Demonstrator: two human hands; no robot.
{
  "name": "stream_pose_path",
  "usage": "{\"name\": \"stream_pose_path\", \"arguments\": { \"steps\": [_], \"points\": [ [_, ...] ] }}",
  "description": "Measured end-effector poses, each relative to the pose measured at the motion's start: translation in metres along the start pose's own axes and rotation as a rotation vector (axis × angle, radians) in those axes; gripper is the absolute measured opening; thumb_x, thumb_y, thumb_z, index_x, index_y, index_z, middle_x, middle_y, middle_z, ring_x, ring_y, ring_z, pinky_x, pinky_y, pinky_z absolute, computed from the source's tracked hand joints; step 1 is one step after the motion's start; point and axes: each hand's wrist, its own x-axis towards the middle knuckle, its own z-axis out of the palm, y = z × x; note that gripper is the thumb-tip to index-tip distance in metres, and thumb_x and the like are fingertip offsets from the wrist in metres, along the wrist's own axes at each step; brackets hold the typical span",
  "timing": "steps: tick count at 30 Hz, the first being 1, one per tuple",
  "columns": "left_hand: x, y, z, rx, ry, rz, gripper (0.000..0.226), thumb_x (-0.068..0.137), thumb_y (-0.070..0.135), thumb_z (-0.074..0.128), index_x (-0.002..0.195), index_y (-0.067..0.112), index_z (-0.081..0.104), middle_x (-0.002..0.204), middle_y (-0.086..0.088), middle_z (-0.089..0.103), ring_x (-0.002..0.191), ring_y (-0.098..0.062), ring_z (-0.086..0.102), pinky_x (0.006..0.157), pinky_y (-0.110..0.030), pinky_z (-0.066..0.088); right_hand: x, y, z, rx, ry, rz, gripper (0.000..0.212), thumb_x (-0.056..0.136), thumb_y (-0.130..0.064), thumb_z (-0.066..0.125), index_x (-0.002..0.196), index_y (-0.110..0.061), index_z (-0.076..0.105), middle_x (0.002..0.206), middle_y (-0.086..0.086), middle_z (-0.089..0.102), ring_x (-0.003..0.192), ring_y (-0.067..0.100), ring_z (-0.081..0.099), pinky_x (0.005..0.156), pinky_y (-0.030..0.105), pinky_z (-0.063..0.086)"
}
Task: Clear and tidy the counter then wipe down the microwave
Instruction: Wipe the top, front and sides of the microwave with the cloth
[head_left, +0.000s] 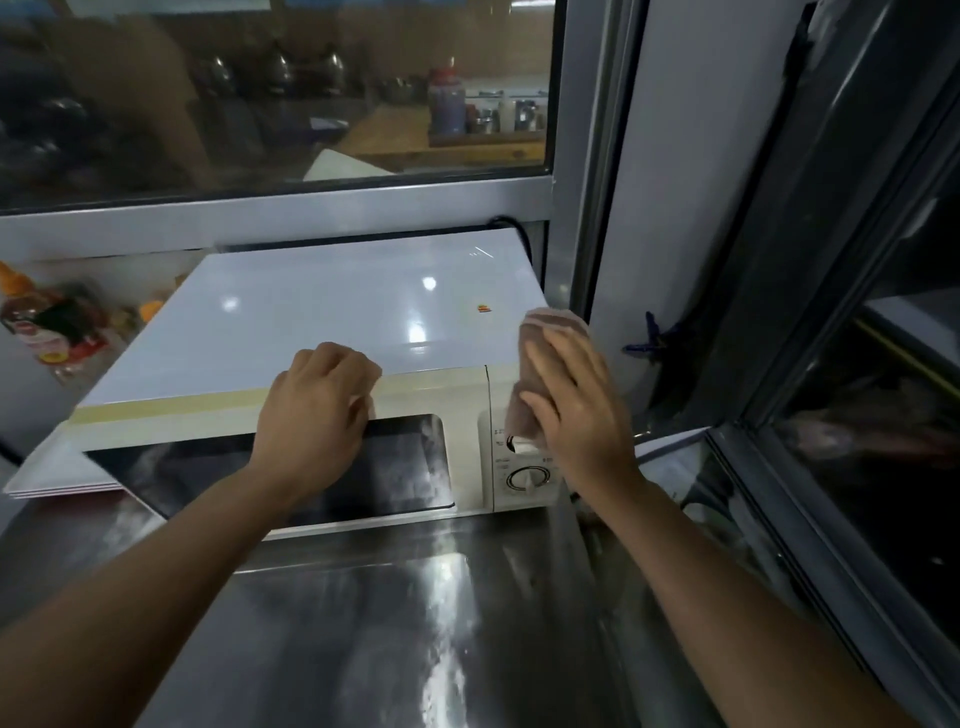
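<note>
1. Your bare steel bench (363, 623) in front looks tidied (judged from this view only); the wiping stage appears to be in hand.
2. The cream, boxy microwave (467, 441) stands at the back of the bench, its white glossy top shining, its dark door window streaky.
3. Your right hand (576, 415) presses a folded pinkish-brown cloth (540, 353) on the dial panel's top corner, fingers straight.
4. Your left hand (317, 415) rests curled on the door's top edge, holding nothing evident.
</note>
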Motion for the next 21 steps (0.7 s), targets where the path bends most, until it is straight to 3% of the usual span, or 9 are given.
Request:
{"name": "stream_pose_path", "arguments": {
  "steps": [2,4,7,9,11,15,17,21],
  "points": [
    [0.003,0.003,0.000,0.001,0.045,0.049,0.016,0.086,0.008,0.060,0.101,0.014,0.061,0.103,-0.007,0.060,0.091,-0.031,0.053,0.072,-0.040,0.046,-0.003,0.005,0.002,0.105,0.056,0.077,0.043,0.093,-0.022,0.048,0.131,-0.004,0.054,0.138,0.013,0.050,0.127,0.024,0.046,0.105,0.035,0.043],
    [0.008,0.005,0.004,0.007,0.056,0.115,0.015,0.092,0.018,0.054,0.105,0.017,0.060,0.105,-0.004,0.060,0.093,-0.029,0.053,0.075,-0.040,0.045,-0.006,0.003,0.004,0.243,0.081,0.220,0.045,0.093,-0.022,0.049,0.136,-0.007,0.049,0.141,0.011,0.048,0.127,0.020,0.048,0.107,0.016,0.036],
    [0.012,0.001,0.014,-0.009,0.010,0.188,0.027,0.092,0.023,0.042,0.111,0.015,0.060,0.109,-0.008,0.058,0.095,-0.031,0.053,0.078,-0.041,0.045,-0.010,-0.005,0.004,0.481,0.083,0.508,0.046,0.096,-0.021,0.046,0.141,-0.014,0.040,0.130,0.009,0.057,0.114,0.016,0.058,0.092,0.001,0.038],
    [0.011,-0.004,0.019,-0.020,0.021,0.208,0.034,0.095,0.027,0.036,0.113,0.013,0.061,0.110,-0.009,0.057,0.094,-0.031,0.052,0.077,-0.041,0.044,-0.013,-0.007,0.007,0.576,0.075,0.595,0.044,0.099,-0.018,0.042,0.143,-0.017,0.037,0.105,0.003,0.064,0.092,0.006,0.063,0.077,0.003,0.045],
    [0.009,-0.006,0.023,0.007,0.063,0.221,0.036,0.096,0.030,0.035,0.113,0.013,0.062,0.109,-0.009,0.057,0.092,-0.030,0.051,0.073,-0.039,0.044,-0.017,-0.006,0.012,0.635,0.071,0.614,0.043,0.100,-0.020,0.038,0.143,-0.017,0.038,0.092,-0.005,0.061,0.082,0.001,0.061,0.071,0.006,0.046],
    [0.008,-0.004,0.028,0.049,0.135,0.207,0.030,0.095,0.029,0.038,0.111,0.018,0.060,0.104,-0.007,0.057,0.087,-0.029,0.047,0.067,-0.033,0.039,-0.046,-0.002,0.031,0.640,0.044,0.699,0.047,0.098,-0.030,0.036,0.137,-0.005,0.043,0.100,0.000,0.063,0.087,0.002,0.060,0.076,0.009,0.048],
    [0.007,-0.003,0.029,0.048,0.153,0.209,0.030,0.094,0.030,0.038,0.111,0.018,0.060,0.102,-0.007,0.056,0.087,-0.028,0.045,0.067,-0.032,0.036,-0.058,-0.002,0.036,0.674,0.015,0.794,0.041,0.101,-0.028,0.036,0.131,-0.002,0.048,0.096,-0.005,0.063,0.085,0.006,0.061,0.072,0.010,0.048],
    [0.007,-0.005,0.029,0.045,0.152,0.226,0.029,0.094,0.029,0.037,0.110,0.019,0.059,0.100,-0.007,0.054,0.087,-0.027,0.043,0.066,-0.030,0.031,-0.055,-0.007,0.034,0.627,0.028,0.896,0.028,0.101,-0.025,0.036,0.116,-0.013,0.058,0.080,-0.011,0.060,0.074,0.007,0.059,0.062,0.016,0.046]
  ]
}}
